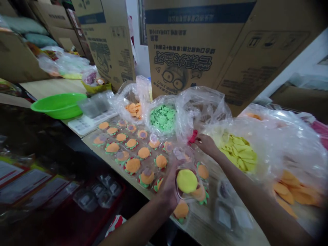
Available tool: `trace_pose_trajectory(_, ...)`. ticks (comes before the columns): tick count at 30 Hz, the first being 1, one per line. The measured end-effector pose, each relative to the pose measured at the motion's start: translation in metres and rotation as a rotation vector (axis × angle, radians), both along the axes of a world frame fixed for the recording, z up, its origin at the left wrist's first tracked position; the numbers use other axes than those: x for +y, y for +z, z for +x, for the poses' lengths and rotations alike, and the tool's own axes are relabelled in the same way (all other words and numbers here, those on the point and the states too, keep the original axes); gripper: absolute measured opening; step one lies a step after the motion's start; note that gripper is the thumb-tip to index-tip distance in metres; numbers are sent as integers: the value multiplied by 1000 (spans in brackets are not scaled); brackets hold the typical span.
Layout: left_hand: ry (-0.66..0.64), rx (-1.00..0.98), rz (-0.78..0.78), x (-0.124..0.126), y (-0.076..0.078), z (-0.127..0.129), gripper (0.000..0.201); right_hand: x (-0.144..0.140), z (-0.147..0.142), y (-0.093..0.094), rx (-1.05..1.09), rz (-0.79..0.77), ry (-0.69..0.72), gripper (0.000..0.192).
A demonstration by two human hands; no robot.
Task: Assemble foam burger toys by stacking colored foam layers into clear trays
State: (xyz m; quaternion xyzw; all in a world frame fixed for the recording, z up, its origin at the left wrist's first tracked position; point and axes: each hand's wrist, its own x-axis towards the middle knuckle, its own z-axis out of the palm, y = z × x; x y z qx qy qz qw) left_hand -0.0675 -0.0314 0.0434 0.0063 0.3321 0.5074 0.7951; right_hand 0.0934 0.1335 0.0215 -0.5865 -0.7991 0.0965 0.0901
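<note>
My left hand [167, 189] grips a clear cup [188, 184] at 6 o'clock, its mouth facing up at me with one yellow disc [187, 180] inside (round, so no long axis to speak of). My right hand [206, 144] pinches a red piece [192, 136] at 12 o'clock from the cup. Four open bags show: orange [133, 109], green [163, 118], yellow [239, 152], orange [294, 193]. Filled cups [133, 150] lie in rows toward 10 o'clock; I cannot count them surely.

One green bowl [59, 105] sits on the bench [51, 87]. Four open plastic bags hold pieces: orange discs [133, 110], green bits [163, 118], yellow leaves [239, 152], orange petals [294, 194]. Two hands show: left [167, 189], right [207, 144].
</note>
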Motion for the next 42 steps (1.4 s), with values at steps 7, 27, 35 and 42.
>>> trace_pose_trajectory(7,91,80,-92,26,-4,-33,43,59,-19,-64,-65,-74,-73,15)
trace_pose_trajectory(27,86,-108,41,51,-25,-42,43,-46,-45,63,898,-583,47,22)
trace_pose_trajectory(35,137,-205,52,41,-27,-68,43,-77,-107,39,297,48,404,16)
trace_pose_trajectory(42,250,-210,12,45,-27,-93,36,-91,-141,33,125,187,592,23)
